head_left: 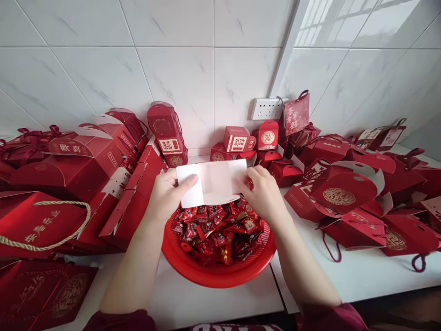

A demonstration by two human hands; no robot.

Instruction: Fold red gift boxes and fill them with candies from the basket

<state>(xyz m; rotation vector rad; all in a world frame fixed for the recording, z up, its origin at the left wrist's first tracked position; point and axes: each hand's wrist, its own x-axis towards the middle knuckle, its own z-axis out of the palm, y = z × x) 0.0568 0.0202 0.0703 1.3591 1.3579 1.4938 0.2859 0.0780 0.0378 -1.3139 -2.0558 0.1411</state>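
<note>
Left hand (pixel 167 191) and right hand (pixel 262 191) hold a flat white box blank (pixel 212 182) above a red basket (pixel 220 271) of wrapped candies (pixel 217 232).

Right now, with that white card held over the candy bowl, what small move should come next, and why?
Probably fold the card up into a box. Both the left hand and right hand pinch its ends, it lies flat and creased, and finished red boxes stand behind, so it likely needs shaping before any candy goes in.

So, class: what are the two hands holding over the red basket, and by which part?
A flat white card, likely an unfolded box seen from its blank side. The left hand pinches its left edge, the right hand its right edge, above the basket.
</note>
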